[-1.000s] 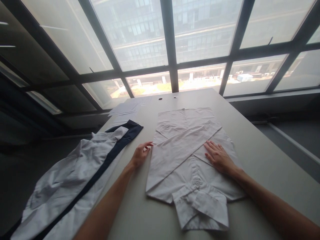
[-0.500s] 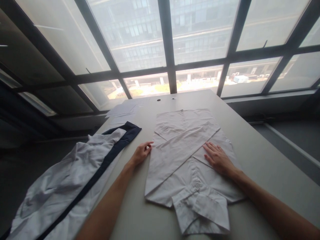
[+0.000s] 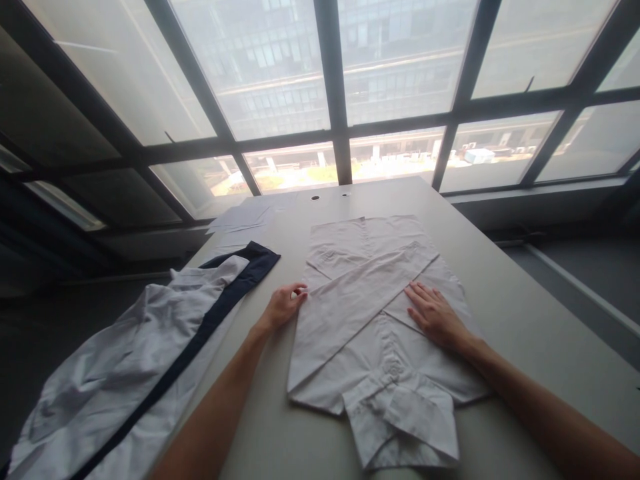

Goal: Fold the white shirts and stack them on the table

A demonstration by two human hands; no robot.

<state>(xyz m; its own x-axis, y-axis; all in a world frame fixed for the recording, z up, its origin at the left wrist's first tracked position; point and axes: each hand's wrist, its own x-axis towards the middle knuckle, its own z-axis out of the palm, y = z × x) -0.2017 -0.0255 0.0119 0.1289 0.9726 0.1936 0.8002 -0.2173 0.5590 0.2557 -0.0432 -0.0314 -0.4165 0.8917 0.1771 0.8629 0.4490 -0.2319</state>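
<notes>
A white long-sleeved shirt (image 3: 350, 307) lies on the table with its collar toward me and its sleeves folded across the body. At its left edge, my left hand (image 3: 284, 305) is closed in a pinch, fingertips on the fabric. My right hand (image 3: 436, 317) rests flat on the shirt's right half, fingers stretched out beside the edge of the folded sleeve.
On the left, another white garment (image 3: 135, 353) with a dark navy band (image 3: 200, 333) drapes over the edge of the white table (image 3: 520, 347). Paper sheets (image 3: 240, 217) lie at the far left corner. Large windows (image 3: 390, 60) stand behind the table.
My left hand has shifted very slightly toward the shirt's edge. The right hand stays flat in the same place, and the shirt keeps its folds.
</notes>
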